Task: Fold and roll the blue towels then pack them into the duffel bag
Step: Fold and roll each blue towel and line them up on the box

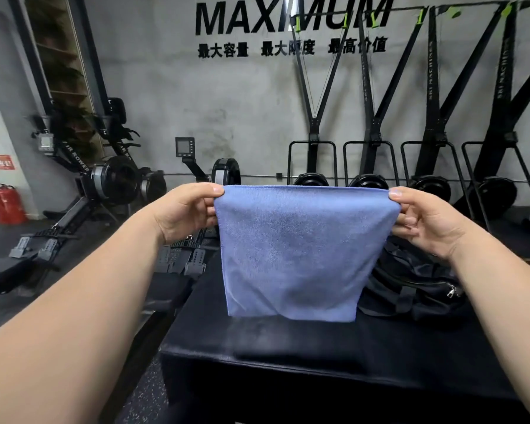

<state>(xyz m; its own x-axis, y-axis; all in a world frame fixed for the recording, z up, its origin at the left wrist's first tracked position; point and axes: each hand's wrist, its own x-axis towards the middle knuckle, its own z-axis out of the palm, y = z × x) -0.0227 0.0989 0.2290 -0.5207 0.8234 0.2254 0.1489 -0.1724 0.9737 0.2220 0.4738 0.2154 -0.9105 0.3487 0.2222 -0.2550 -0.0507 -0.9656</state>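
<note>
Duffel bag [410, 289] half behind blue towel [294, 255], corners pinched by left hand [185, 213], right hand [426, 222]

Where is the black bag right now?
In the head view, the duffel bag lies on the black platform, right of centre. It is partly behind the hanging blue towel and just below the right hand.

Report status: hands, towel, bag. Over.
Left hand, right hand each pinch a top corner. Blue towel hangs over black platform, not rolled. Duffel bag to its right, nothing between.
</note>
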